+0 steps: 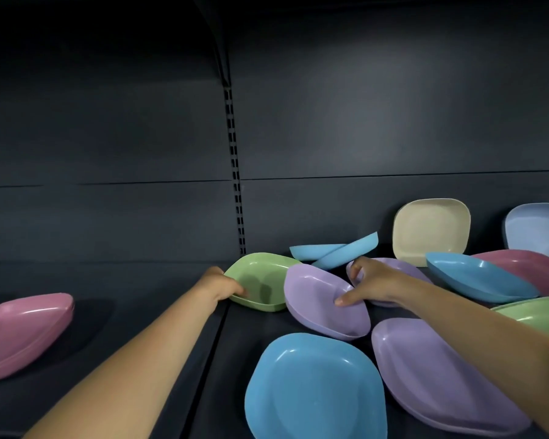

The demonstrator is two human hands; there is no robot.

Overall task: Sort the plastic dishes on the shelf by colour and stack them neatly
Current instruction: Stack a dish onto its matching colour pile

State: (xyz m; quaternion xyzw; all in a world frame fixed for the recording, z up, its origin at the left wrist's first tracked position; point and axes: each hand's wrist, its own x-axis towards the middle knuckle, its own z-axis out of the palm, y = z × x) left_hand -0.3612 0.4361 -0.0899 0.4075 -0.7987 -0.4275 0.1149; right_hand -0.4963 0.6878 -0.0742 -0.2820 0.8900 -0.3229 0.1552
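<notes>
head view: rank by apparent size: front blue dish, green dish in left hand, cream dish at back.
1. Front blue dish, largest, though it is also nearest the camera.
2. Green dish held by the left hand and cream dish leaning at the back: look alike, unranked. All may share one true size.

Two bare forearms come up from the bottom of the frame, no sleeve on either as far as the lower edge. The left hand (223, 286), left of centre, and the right hand (369, 285), right of centre, wear no gloves, rings, watch or bands. The fingernails are short and plain
</notes>
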